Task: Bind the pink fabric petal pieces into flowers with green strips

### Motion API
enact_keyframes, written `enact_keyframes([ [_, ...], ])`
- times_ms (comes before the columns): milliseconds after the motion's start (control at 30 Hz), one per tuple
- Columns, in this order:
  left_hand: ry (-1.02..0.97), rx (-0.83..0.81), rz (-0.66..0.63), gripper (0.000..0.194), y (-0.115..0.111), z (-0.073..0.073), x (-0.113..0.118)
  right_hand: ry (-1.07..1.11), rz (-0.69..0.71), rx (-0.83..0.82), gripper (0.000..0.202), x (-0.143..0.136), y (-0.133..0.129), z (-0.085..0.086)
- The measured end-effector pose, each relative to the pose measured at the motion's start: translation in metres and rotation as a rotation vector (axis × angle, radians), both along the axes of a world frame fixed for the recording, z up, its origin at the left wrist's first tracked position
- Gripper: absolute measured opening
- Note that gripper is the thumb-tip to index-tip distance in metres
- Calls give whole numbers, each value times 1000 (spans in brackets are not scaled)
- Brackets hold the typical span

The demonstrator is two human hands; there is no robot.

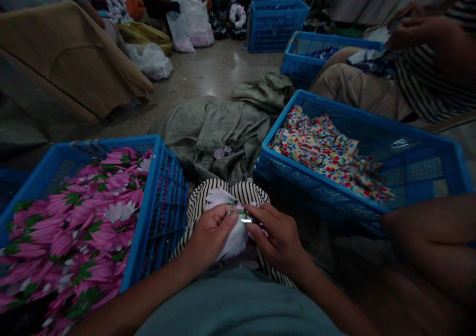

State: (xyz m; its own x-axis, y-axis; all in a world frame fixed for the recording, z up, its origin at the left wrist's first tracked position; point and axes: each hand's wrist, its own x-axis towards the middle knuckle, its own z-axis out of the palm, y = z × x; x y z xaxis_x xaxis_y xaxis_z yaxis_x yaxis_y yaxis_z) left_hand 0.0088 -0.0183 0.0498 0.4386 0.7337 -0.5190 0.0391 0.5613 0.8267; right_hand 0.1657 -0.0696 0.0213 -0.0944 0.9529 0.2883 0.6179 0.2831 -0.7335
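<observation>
Pink-and-green flowers (74, 217) I see, blue crates (357, 122), black-and-cream striped cloth (193, 202), multicoloured spotted pieces (327, 152), grey-green sacking (219, 127)

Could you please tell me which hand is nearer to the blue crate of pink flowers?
Left hand: it is just right of the crate. The right hand is farther right, beyond it.

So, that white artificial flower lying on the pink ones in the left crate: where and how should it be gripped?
Probably low on the white flower, pinched where its petals draw together, since their tips fan out and look floppy. Come from above, over the crate's near rim: it lies uncovered atop the pink flowers. Its base is too dim to confirm.
</observation>
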Motion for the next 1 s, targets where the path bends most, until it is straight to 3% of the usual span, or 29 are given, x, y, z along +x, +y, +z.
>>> enact_keyframes([
  [133,-25,-4,-27,21,-1,5,1,-42,11,27,29,1,0,0],
  [333,-39,-21,-32,23,-1,0,0,-68,10,47,29,1,-2,1],
  [467,-58,-37,-50,22,-2,-2,-3,28,-1,51,25,1,0,-2],
  [567,-114,-148,-5,19,-3,-2,-2,370,-166,-63,21,2,4,-10],
  [633,-159,-221,86,18,-3,-3,0,749,-353,-216,25,3,6,-19],
  [700,-230,-265,193,17,0,-6,3,1111,-434,-368,33,2,5,-28],
  [767,-312,-294,270,15,2,-11,7,1360,-347,-526,40,-2,2,-36],
  [867,-358,-322,337,14,3,-20,13,1545,-142,-734,39,-13,-4,-40],
  [1000,-324,-303,378,14,2,-28,19,1587,-134,-681,37,-24,-4,-33],
])
